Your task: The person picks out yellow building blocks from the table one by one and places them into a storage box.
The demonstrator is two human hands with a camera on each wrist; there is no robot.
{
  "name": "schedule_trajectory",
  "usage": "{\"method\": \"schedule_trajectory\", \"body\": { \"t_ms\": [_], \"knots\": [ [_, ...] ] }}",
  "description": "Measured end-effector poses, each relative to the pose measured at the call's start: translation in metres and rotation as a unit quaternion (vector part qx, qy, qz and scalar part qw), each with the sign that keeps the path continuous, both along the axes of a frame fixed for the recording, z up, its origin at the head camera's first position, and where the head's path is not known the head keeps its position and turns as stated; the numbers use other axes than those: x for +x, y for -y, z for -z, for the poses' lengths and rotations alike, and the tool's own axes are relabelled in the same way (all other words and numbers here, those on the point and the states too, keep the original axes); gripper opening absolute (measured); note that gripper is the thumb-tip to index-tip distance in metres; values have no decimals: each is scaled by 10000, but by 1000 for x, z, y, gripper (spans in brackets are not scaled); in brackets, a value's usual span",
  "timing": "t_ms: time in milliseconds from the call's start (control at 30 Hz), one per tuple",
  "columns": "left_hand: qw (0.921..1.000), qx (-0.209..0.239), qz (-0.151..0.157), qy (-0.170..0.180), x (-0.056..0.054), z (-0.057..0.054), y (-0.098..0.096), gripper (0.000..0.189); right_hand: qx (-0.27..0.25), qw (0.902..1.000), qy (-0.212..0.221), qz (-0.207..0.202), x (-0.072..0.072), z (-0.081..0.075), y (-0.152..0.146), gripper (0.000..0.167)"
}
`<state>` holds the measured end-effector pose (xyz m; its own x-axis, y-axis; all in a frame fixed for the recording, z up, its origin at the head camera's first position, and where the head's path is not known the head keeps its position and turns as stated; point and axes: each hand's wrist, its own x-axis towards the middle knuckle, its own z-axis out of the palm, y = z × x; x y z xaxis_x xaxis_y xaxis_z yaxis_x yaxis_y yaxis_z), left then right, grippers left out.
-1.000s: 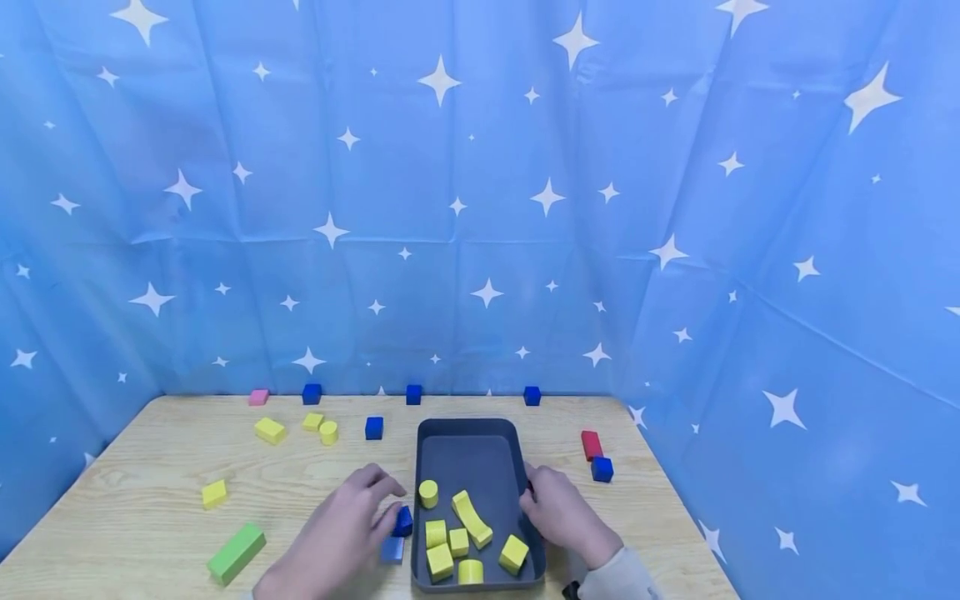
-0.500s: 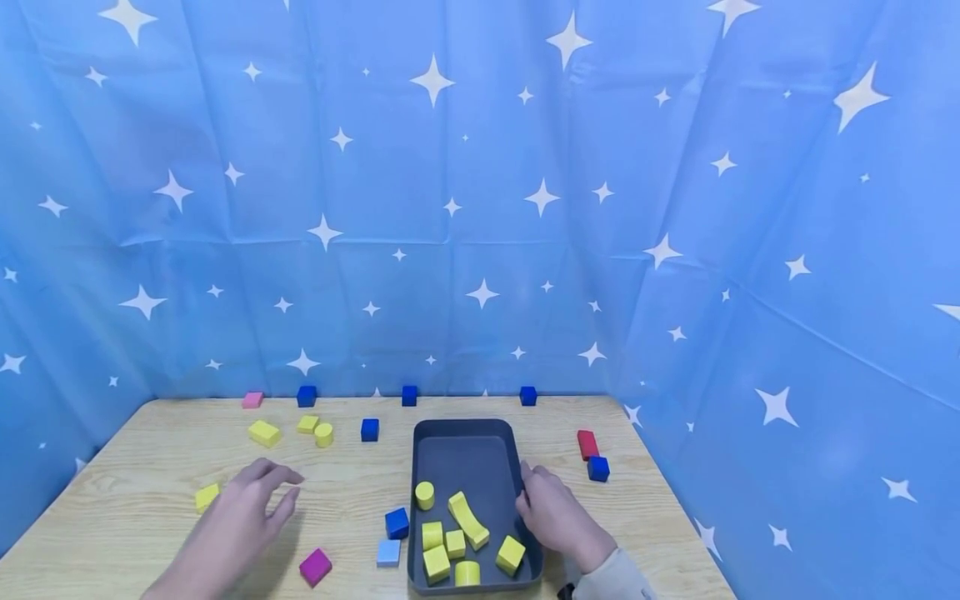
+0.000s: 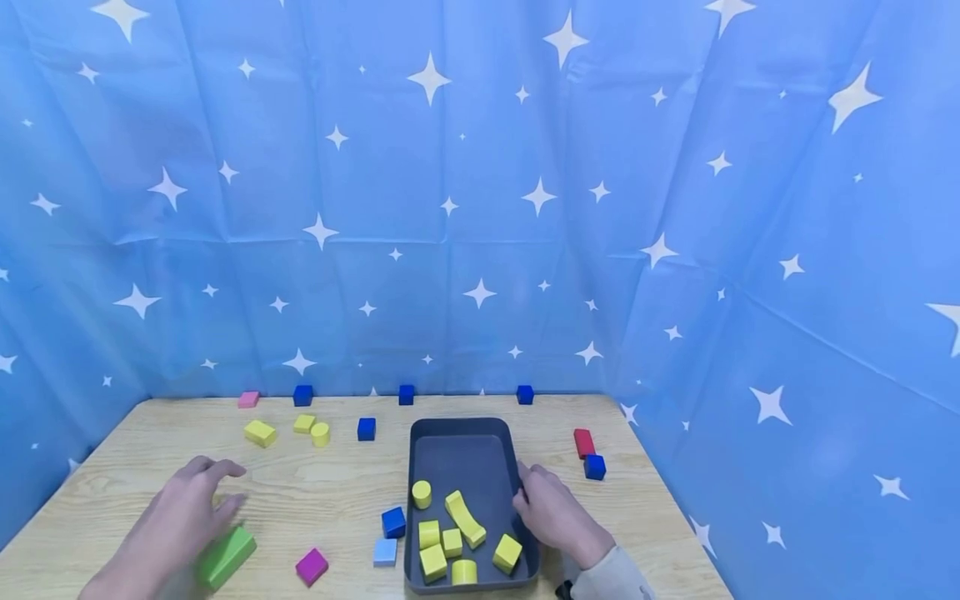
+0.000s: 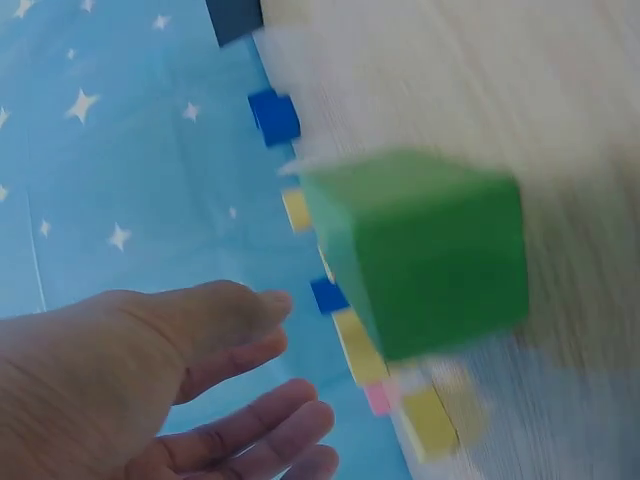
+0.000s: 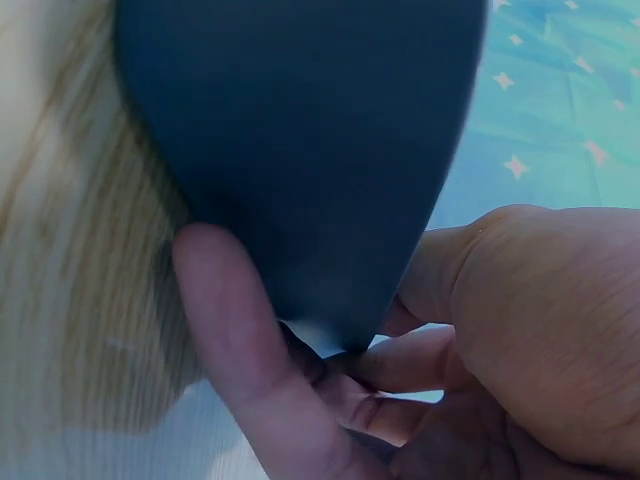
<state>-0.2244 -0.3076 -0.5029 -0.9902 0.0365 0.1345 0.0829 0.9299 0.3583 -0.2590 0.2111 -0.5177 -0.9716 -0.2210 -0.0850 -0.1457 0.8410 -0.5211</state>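
Observation:
My left hand hovers at the left of the table with fingers loosely bent and nothing in its grasp. Beside it lies a long green block, which looms large in the left wrist view. A sliver of a yellow block peeks out between thumb and index finger; the hand hides the rest. My right hand grips the right wall of a dark grey tray. In the right wrist view its fingers curl at the tray wall. Several yellow blocks, one of them a curved block, lie in the tray.
Left of the tray lie a blue cube, a light blue block and a magenta block. Farther back are several blue cubes, yellow blocks and a pink block. A red block lies at right. A starry curtain borders the table.
My left hand has moved left from beside the tray to near the green block, uncovering the magenta and light blue blocks. My right hand stays on the tray.

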Motion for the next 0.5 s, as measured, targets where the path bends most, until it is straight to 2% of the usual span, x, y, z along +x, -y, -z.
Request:
{"method": "schedule_trajectory", "body": {
  "t_ms": [100, 233, 500],
  "knots": [
    [9997, -54, -84, 243, -2, 1, 14, 39, -9, 10000, 19, 5, -1, -2, 0, 59],
    [9992, -129, -64, 367, -4, 4, 27, 36, -101, 9999, 55, -5, -1, -1, -2, 59],
    [9988, -247, -66, 416, -6, 12, 38, 34, -880, 9956, 324, 13, -5, -1, -10, 57]
  ]
}}
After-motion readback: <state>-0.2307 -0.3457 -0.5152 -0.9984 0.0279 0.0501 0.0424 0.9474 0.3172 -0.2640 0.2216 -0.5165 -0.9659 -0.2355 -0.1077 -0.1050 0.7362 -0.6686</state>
